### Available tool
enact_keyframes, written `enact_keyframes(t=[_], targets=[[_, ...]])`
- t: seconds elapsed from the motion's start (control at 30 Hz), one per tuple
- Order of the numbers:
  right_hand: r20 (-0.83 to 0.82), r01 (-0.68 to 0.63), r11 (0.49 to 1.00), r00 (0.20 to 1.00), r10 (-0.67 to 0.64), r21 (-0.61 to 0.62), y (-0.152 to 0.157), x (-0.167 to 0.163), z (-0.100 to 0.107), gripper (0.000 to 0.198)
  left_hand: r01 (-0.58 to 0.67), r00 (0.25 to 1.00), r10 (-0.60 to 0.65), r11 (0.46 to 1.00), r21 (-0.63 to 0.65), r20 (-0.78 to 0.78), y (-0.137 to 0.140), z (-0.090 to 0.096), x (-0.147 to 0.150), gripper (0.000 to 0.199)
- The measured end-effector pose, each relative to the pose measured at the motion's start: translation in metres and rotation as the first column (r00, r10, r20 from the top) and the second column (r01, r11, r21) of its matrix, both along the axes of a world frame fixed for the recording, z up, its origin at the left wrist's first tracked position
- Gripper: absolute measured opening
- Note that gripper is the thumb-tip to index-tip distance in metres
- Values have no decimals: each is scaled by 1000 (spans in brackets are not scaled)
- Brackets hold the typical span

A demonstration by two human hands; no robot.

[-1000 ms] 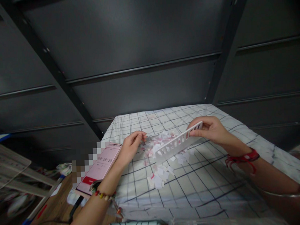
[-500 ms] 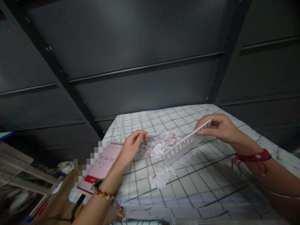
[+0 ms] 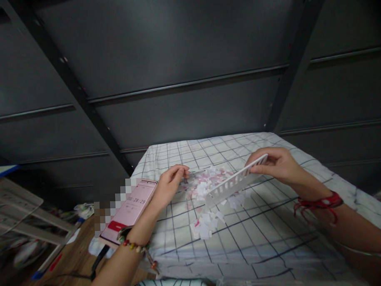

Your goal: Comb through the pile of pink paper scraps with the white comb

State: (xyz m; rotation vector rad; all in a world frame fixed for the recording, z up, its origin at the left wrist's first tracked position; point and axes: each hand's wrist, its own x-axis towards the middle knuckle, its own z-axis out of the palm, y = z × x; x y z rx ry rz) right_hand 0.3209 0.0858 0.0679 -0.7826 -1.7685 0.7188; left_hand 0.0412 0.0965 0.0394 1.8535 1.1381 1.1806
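In my right hand (image 3: pixel 274 164) is the right end of a white slotted plastic panel (image 3: pixel 232 184), pinched between thumb and fingers. The panel slants down to the left, its lower end over the torn paper. Behind and beside it lies a loose heap of small white and pink paper scraps (image 3: pixel 201 189). A smaller cluster of paper scraps (image 3: pixel 206 224) lies nearer to me. At the heap's left edge rests my left hand (image 3: pixel 171 182), fingers curled together. Whatever is between those fingertips, if anything, is hidden.
A white checked cloth (image 3: pixel 256 224) covers the work surface. By my left forearm lies a pink phone (image 3: pixel 130 212) showing a timer. Dark metal panels (image 3: pixel 183 114) rise behind. A pale rack (image 3: pixel 27 207) stands at left, and a clear plastic container (image 3: pixel 261 284) sits at the bottom edge.
The slotted panel's lower end has shifted slightly left and my right hand slightly down. My left hand stays nearly in place. The view has moved a little.
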Motion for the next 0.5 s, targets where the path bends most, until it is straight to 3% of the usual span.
enact_keyframes(t=[0.2,0.5], targets=[[-93,70,997,993,-68,18,2,3,-2,16,-1,1000,1,1000,5,5,0,-1,-1,22],[-27,-96,994,995,95,-52,-2,8,1,10,-1,1000,2,1000,-3,10,1,-1,0,22]])
